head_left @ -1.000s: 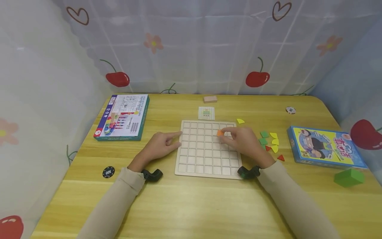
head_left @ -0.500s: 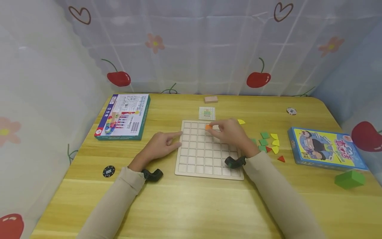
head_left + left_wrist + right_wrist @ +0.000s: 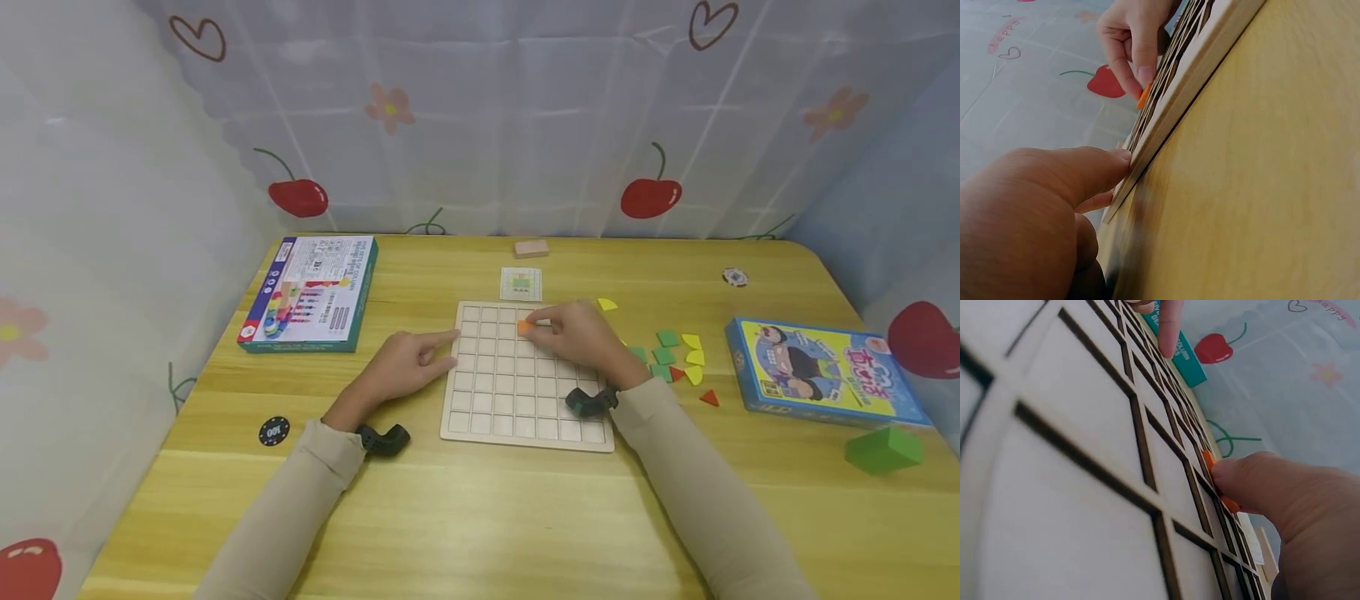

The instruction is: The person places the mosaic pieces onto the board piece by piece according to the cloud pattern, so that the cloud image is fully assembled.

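Note:
A square wooden grid board [image 3: 483,385] lies on the table in front of me. My right hand [image 3: 577,335] pinches an orange tile [image 3: 522,327] between thumb and index finger over a cell in the board's upper part. In the right wrist view the orange tile [image 3: 1230,504] sits tilted against the grid lines, partly hidden by the thumb. At the board's left edge rests my left hand [image 3: 397,367], index finger and thumb stretched out to touch the rim. The left wrist view shows the thumb [image 3: 1107,164] against the side of the board.
Green square tiles [image 3: 663,356], yellow quarter-round tiles [image 3: 694,358] and red triangles [image 3: 709,398] lie right of the board. Behind it are a pattern card [image 3: 521,284] and a wooden block [image 3: 531,249]. Game boxes [image 3: 825,371] flank both sides; a green block [image 3: 883,451] stands right.
My right hand has moved left across the board with the orange tile, then slightly toward me onto a cell. The left hand has stayed at the board's edge.

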`<state>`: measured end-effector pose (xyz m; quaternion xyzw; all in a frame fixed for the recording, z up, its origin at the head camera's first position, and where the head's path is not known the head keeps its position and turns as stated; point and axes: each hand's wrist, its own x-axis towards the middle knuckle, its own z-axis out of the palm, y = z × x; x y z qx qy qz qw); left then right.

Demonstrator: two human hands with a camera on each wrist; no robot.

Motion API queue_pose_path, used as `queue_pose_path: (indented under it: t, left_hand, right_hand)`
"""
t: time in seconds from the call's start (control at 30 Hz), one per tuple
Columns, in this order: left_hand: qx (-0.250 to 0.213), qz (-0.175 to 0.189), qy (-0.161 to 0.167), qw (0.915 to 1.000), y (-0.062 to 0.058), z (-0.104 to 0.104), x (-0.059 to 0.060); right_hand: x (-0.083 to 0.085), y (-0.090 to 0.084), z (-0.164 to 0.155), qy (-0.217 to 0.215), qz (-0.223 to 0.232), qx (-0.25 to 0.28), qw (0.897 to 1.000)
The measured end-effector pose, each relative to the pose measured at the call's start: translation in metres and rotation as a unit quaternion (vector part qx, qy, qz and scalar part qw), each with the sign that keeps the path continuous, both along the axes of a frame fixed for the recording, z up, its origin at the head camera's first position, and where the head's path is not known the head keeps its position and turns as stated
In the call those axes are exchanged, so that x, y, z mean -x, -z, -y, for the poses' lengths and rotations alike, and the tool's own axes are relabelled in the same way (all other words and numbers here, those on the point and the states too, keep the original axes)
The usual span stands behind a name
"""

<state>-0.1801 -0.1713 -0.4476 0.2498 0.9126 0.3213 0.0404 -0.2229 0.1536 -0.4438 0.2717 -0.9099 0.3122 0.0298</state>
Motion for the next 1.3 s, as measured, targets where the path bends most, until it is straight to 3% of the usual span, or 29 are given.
queue_pose_path:
  t: [1.3]
  left_hand:
    - [-0.01,-0.005,0.011,0.9999,-0.0005,0.0002,-0.005]
  right_hand:
    - [-0.008,-0.0009,-0.0086,0.014,0.014,-0.005,1.0]
